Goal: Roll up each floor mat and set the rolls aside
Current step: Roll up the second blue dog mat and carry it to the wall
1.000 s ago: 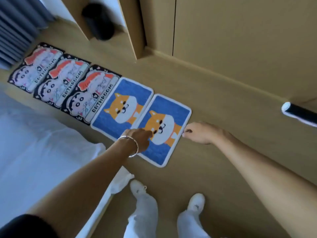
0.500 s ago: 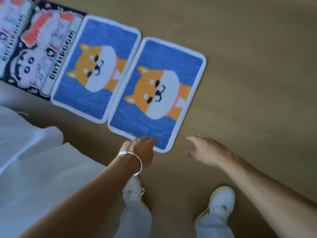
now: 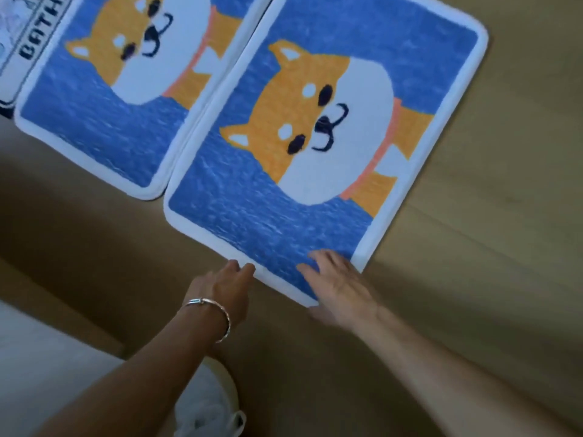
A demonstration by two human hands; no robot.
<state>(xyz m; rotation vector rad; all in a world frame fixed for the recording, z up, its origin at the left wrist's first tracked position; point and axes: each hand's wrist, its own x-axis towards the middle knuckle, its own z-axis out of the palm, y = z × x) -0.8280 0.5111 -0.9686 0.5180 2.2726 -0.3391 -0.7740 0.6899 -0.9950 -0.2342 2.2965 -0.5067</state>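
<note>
Two blue floor mats with an orange dog and white borders lie flat side by side on the wooden floor. The right mat [image 3: 331, 127] is the nearer one; the left mat [image 3: 104, 99] touches its long edge. My left hand [image 3: 222, 287], with a silver bracelet on the wrist, touches the right mat's near white edge with its fingertips. My right hand [image 3: 336, 287] lies with spread fingers on the near right corner of that same mat. The corner looks flat under the hand. A third mat [image 3: 19, 48], with "BATH" lettering, shows at the top left.
White bedding [image 3: 47, 367] fills the lower left. My white shoe [image 3: 208, 405] stands on the floor below my left arm. Bare wooden floor [image 3: 489, 216] stretches to the right of the mats.
The camera has dropped much closer to the mats. My right hand moved from the bare floor onto the right mat's near corner. My left hand stays at the near edge.
</note>
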